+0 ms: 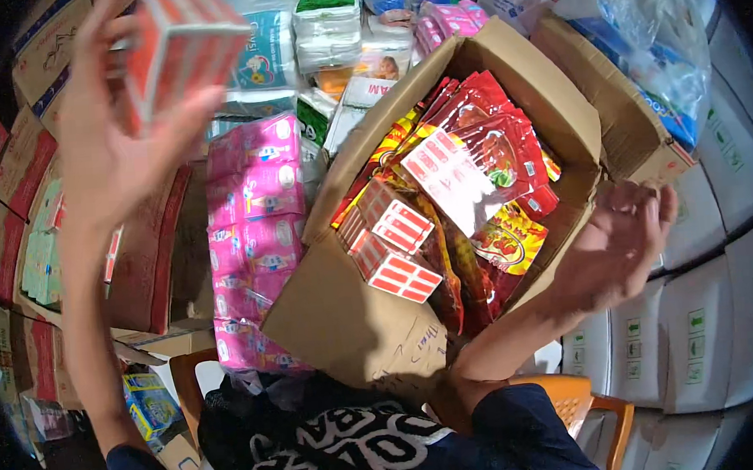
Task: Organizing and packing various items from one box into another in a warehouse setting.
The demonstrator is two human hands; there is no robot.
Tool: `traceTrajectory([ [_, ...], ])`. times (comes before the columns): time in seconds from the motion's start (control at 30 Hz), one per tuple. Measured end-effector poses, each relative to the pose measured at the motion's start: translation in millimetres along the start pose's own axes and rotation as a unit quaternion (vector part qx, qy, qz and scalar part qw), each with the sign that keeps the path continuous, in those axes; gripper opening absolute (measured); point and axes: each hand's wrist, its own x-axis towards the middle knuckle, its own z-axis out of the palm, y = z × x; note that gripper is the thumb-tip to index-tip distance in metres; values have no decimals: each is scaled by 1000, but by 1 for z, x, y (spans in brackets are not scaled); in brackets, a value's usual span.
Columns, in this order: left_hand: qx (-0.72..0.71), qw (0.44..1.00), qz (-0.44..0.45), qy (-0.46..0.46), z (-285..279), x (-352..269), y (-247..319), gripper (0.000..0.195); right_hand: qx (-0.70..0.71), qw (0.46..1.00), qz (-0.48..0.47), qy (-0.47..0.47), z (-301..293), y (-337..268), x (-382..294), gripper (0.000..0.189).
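Observation:
My left hand is raised at the upper left, gripping a small red-and-white striped box, both blurred by motion. My right hand hovers by the right wall of an open cardboard box, its fingers loosely bent and nothing visible in them. Inside that box lie shiny red food packets and a yellow-and-red packet. On top of them rest a red-and-white printed carton in bright light and two smaller red-and-white boxes, tilted near the front flap.
A plastic-wrapped stack of pink packs stands left of the box. Diaper packs lie behind. Stacked cartons line the left; white cartons rise on the right. An orange plastic chair is beside me.

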Motion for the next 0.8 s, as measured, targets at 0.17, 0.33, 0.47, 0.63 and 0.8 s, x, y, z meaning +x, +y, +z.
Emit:
traceTrajectory([
  [0.17,-209,973,-79,-61,56,14,72,93,-265,962,51,38,-21,29,0,39],
  [0.33,-274,960,-53,-24,129,58,98,84,-371,920,76,-103,-10,39,2,44],
  [0.47,-227,973,41,-18,204,58,111,70,-386,912,107,-88,-6,54,-2,46],
  [0.63,-184,957,163,-152,194,32,69,54,-451,863,177,-140,-23,92,-10,48],
  [0.8,-79,980,91,-156,96,18,-36,42,-591,763,114,-237,-90,118,0,53],
])
